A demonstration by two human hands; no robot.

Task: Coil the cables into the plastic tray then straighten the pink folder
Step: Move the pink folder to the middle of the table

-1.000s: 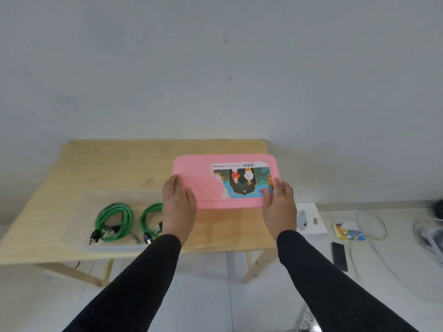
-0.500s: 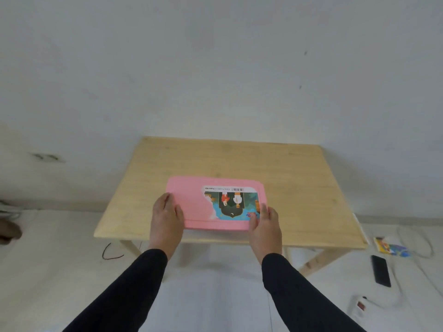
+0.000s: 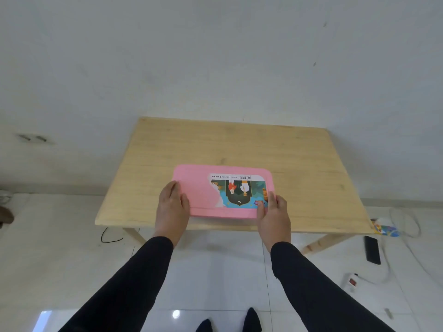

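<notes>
The pink folder (image 3: 199,188) lies flat on the wooden table (image 3: 239,144), close to its front edge, with a torn colourful label on its right half. My left hand (image 3: 171,207) presses on the folder's near left corner. My right hand (image 3: 274,216) grips the near right corner, thumb on top. The folder's long edges run about parallel to the table's front edge. No plastic tray and no cables are in view.
The table stands against a white wall. On the tiled floor at the right lie a black phone (image 3: 372,249), a white power strip (image 3: 351,281) and a colourful packet (image 3: 384,228). A black wire loop (image 3: 109,236) lies by the left table leg.
The view has swung, and the tray with green coiled cables seen a second ago at the left is out of sight. Both hands stay on the folder, which sits nearer the front edge.
</notes>
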